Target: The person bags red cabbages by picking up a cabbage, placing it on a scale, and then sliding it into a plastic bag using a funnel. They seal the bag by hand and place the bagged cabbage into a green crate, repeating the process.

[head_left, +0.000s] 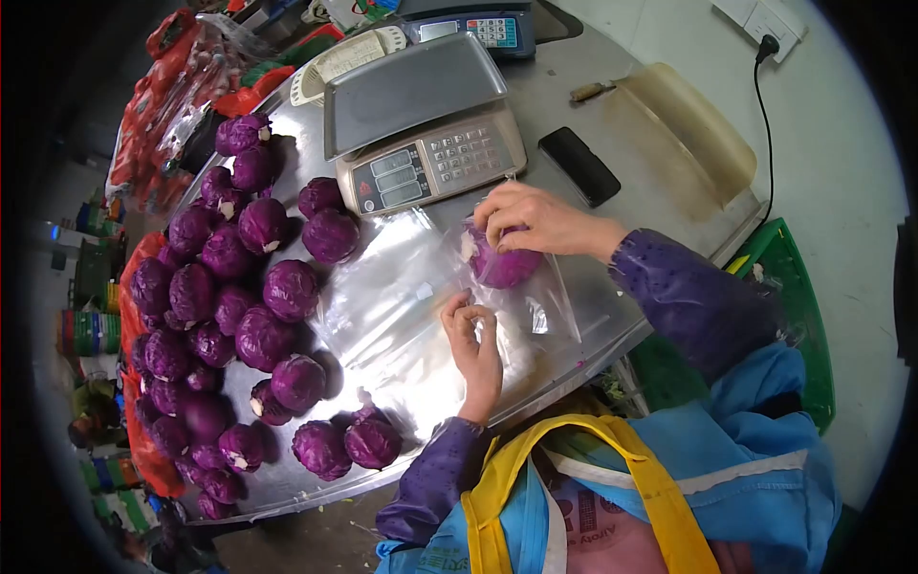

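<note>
A red cabbage [505, 265] lies inside a clear plastic bag [553, 311] on the metal table. Over the top of this cabbage, my right hand [535, 220] is closed, its fingertips pinching the thin plastic. My left hand [475, 354] is beside the bag's lower left side with fingers curled toward the thumb. What sits between those fingertips is too fine to make out. More clear plastic [382, 287] is spread flat to the left of both hands. Many loose red cabbages [263, 337] are heaped along the table's left side.
A weighing scale [435, 163] with a flat metal pan stands beyond my hands, and a second scale [492, 33] is behind it. A black phone [580, 166], a knife [593, 91] and a curved tan sheet [684, 134] lie to the right. A green crate [789, 316] stands beside the table.
</note>
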{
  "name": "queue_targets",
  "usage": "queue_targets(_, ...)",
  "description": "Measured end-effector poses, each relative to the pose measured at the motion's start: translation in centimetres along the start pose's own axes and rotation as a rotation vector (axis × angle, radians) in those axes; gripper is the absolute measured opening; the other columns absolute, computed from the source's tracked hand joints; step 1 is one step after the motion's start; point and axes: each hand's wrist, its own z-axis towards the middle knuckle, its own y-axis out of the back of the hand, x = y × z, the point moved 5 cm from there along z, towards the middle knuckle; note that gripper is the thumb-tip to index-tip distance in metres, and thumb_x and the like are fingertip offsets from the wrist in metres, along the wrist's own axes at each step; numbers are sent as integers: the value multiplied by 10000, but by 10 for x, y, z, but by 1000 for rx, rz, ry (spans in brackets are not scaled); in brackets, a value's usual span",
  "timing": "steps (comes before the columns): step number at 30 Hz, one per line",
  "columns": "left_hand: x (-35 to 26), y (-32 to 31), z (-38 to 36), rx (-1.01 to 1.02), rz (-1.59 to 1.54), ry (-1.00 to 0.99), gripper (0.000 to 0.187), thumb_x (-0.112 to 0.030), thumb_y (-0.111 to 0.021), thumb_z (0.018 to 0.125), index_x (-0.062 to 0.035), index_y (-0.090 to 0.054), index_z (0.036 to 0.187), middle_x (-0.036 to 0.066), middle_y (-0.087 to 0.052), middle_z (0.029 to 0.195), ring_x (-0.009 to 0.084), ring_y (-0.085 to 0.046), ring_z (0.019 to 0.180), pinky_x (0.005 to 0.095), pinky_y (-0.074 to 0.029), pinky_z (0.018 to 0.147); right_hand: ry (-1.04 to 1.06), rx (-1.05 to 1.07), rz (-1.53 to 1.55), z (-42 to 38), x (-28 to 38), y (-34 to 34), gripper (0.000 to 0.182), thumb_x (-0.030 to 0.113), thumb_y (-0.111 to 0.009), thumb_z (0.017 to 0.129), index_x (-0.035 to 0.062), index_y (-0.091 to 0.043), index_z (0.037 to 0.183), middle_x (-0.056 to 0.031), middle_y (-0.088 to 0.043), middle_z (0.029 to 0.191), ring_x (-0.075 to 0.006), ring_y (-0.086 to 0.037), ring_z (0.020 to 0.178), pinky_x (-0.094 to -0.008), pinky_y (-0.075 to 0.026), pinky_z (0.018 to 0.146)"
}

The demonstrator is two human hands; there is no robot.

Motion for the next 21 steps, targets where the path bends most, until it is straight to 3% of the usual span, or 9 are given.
queue_targets(3,-4,6,7,18,-212,87,165,-178,-473,915,-34,-554,908,104,-500,1190,198,-435,1135,336,-320,970,-78,59,82,-2,-10,-12,96,50,-587,753,10,-546,829,-17,-580,818,-189,-537,872,-307,-414,821)
queue_targets(5,-8,15,15,-13,-260,154,256,-223,-445,935,-9,-584,907,104,-593,1083,201,-500,1079,337,-324,983,-384,-277,479,-12,-27,6,22,32,-557,788,16,-563,802,-30,-602,799,-142,-566,814,-277,-442,770)
queue_targets(7,-29,36,33,-37,-263,39,267,-209,-430,938,6,-586,915,115,-600,1052,201,-516,1061,336,-328,981,-367,-327,353,-23,-21,29,55,8,-508,840,6,-548,802,-24,-590,804,-105,-552,798,-245,-437,747)
queue_targets(9,-60,56,53,-140,-289,-104,249,-150,-398,936,31,-568,924,145,-600,1042,242,-523,1065,359,-337,991,-480,-555,596,-44,-4,46,73,27,-475,875,11,-527,827,-27,-568,810,-117,-553,792,-259,-440,741)
queue_targets(11,-93,63,70,-155,-385,-104,272,-161,-378,945,36,-561,903,159,-598,1031,244,-523,1069,369,-340,988,-430,-617,662,-50,14,58,83,39,-460,888,19,-514,828,-28,-555,810,-113,-543,789,-257,-436,744)
queue_targets(13,-80,60,86,-147,-385,-106,270,-163,-370,950,33,-545,884,156,-604,963,230,-561,997,354,-392,931,-366,-689,731,-59,20,58,94,51,-445,901,27,-500,829,-28,-543,809,-109,-534,786,-256,-432,746)
queue_targets(15,-57,49,103,-33,-472,50,263,-174,-371,954,23,-529,877,139,-608,867,213,-606,839,327,-457,818,-470,-683,826,-63,7,48,87,83,-422,923,56,-467,854,-40,-527,837,-133,-511,822,-276,-418,790)
queue_targets(17,-51,31,87,-14,-565,137,257,-203,-397,951,-2,-510,840,97,-588,699,195,-598,627,292,-491,640,-498,-701,875,-76,11,43,91,92,-424,926,57,-464,852,-36,-517,830,-134,-510,827,-281,-419,795)
queue_targets(21,-8,14,58,6,-449,357,285,-194,-378,949,-15,-504,767,70,-569,629,165,-585,580,269,-479,587,-696,-781,991,-140,-6,13,99,109,-422,932,57,-455,855,-28,-488,821,-138,-506,823,-292,-420,794)
